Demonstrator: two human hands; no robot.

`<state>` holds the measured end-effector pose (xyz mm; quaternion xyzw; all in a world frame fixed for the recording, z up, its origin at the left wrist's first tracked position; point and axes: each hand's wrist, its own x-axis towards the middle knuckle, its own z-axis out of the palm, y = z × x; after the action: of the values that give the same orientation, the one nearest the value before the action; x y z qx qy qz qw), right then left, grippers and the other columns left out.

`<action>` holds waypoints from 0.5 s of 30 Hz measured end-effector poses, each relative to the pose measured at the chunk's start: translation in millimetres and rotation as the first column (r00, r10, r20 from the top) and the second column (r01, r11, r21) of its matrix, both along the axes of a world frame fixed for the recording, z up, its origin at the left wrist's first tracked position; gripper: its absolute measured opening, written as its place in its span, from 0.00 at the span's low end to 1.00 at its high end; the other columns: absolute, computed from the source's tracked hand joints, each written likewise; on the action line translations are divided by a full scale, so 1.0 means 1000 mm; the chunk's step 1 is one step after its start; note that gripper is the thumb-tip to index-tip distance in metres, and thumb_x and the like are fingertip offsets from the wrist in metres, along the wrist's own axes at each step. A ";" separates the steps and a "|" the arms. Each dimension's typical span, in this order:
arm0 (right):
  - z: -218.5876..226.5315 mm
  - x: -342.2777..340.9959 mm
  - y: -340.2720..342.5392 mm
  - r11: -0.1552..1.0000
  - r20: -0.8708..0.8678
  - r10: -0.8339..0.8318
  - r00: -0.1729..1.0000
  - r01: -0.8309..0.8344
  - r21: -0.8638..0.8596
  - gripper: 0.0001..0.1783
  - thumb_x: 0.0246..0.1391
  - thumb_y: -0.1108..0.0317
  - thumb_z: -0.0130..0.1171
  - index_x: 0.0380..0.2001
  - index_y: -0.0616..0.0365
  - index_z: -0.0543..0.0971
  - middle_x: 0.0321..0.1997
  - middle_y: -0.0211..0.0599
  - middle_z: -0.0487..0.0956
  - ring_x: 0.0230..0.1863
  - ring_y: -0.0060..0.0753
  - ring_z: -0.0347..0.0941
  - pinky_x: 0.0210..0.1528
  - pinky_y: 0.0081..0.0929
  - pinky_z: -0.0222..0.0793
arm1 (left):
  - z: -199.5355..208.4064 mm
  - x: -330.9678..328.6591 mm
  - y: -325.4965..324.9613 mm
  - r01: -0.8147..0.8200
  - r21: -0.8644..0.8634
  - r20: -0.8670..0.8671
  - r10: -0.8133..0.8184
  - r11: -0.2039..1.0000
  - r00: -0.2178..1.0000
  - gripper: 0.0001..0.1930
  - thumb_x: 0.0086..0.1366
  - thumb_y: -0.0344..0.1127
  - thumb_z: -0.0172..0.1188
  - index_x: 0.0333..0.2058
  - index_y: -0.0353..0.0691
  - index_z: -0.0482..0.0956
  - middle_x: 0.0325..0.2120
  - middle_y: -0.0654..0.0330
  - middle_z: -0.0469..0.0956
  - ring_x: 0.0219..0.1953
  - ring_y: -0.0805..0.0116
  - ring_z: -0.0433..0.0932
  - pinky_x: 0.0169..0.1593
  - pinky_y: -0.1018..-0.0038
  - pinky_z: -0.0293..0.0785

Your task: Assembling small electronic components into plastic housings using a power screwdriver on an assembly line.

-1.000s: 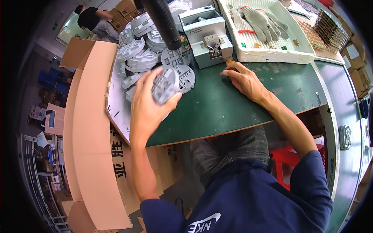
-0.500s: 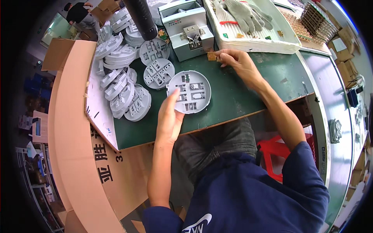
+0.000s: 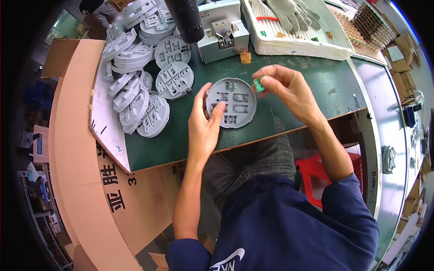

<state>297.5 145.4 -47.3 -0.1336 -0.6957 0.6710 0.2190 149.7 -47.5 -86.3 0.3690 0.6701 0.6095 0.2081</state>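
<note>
My left hand (image 3: 205, 121) grips a round grey plastic housing (image 3: 241, 118) by its left rim, thumb over the face and fingers along the edge. Recessed slots and small metal-looking parts show on the face. Just right of the housing, my right hand (image 3: 287, 90) pinches a small green circuit board (image 3: 259, 85) between thumb and fingertips, apart from the housing. A small orange-brown square piece (image 3: 245, 58) lies on the green tabletop (image 3: 298, 81) in front of a grey bench device (image 3: 224, 38).
Many similar grey housings (image 3: 131, 58) are heaped at the left beside a cardboard box (image 3: 74, 135). A dark cylinder (image 3: 185, 20) hangs over the far middle. A white foam tray (image 3: 307, 49) with gloves (image 3: 287, 13) stands at the far right. A red stool (image 3: 312, 174) is below.
My right hand has come back from the orange-brown piece, which now lies alone, and shows a green board in its pinch. The housing has shifted right with my left hand.
</note>
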 end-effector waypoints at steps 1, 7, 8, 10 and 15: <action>0.000 0.003 -0.004 0.998 -0.003 0.009 1.000 -0.008 0.060 0.16 0.67 0.65 0.64 0.52 0.64 0.80 0.45 0.34 0.84 0.44 0.20 0.79 0.49 0.21 0.77 | 0.005 -0.005 0.002 0.032 -0.107 -0.021 -0.034 0.994 0.999 0.28 0.72 0.36 0.63 0.66 0.33 0.69 0.55 0.52 0.77 0.54 0.67 0.77 0.60 0.71 0.71; -0.004 0.010 -0.003 0.999 -0.059 -0.017 0.998 0.015 -0.034 0.11 0.66 0.68 0.64 0.47 0.61 0.81 0.46 0.34 0.83 0.45 0.22 0.80 0.48 0.23 0.79 | 0.050 -0.039 0.044 0.308 -0.332 -0.316 -0.412 0.892 0.855 0.18 0.68 0.34 0.64 0.56 0.39 0.82 0.43 0.49 0.86 0.48 0.57 0.85 0.53 0.66 0.77; -0.007 0.012 -0.001 0.992 -0.071 0.005 0.997 -0.014 -0.129 0.10 0.66 0.68 0.64 0.46 0.61 0.81 0.46 0.35 0.82 0.45 0.23 0.80 0.47 0.25 0.81 | 0.048 -0.043 0.052 0.311 -0.322 -0.320 -0.412 0.894 0.853 0.18 0.68 0.34 0.64 0.56 0.39 0.82 0.43 0.49 0.86 0.48 0.57 0.85 0.53 0.66 0.77; -0.011 0.010 -0.004 0.981 -0.092 0.007 0.996 -0.024 -0.193 0.10 0.66 0.68 0.63 0.47 0.60 0.80 0.46 0.36 0.82 0.45 0.26 0.81 0.47 0.27 0.82 | 0.043 -0.048 0.062 0.386 -0.369 -0.260 -0.493 0.845 0.830 0.18 0.67 0.30 0.65 0.55 0.39 0.82 0.43 0.49 0.86 0.48 0.57 0.86 0.53 0.66 0.78; -0.022 0.016 -0.002 0.920 -0.150 -0.047 0.988 -0.016 -0.392 0.10 0.68 0.68 0.61 0.49 0.60 0.79 0.47 0.36 0.82 0.45 0.31 0.84 0.49 0.30 0.84 | 0.037 -0.012 0.054 0.065 0.056 -0.691 -0.008 0.996 0.723 0.16 0.67 0.31 0.66 0.52 0.36 0.83 0.47 0.54 0.85 0.44 0.64 0.84 0.52 0.67 0.78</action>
<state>313.7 143.4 -69.2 -0.1273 -0.5271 0.8032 0.2467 138.0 6.9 -49.2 0.5898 0.6684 0.4493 -0.0582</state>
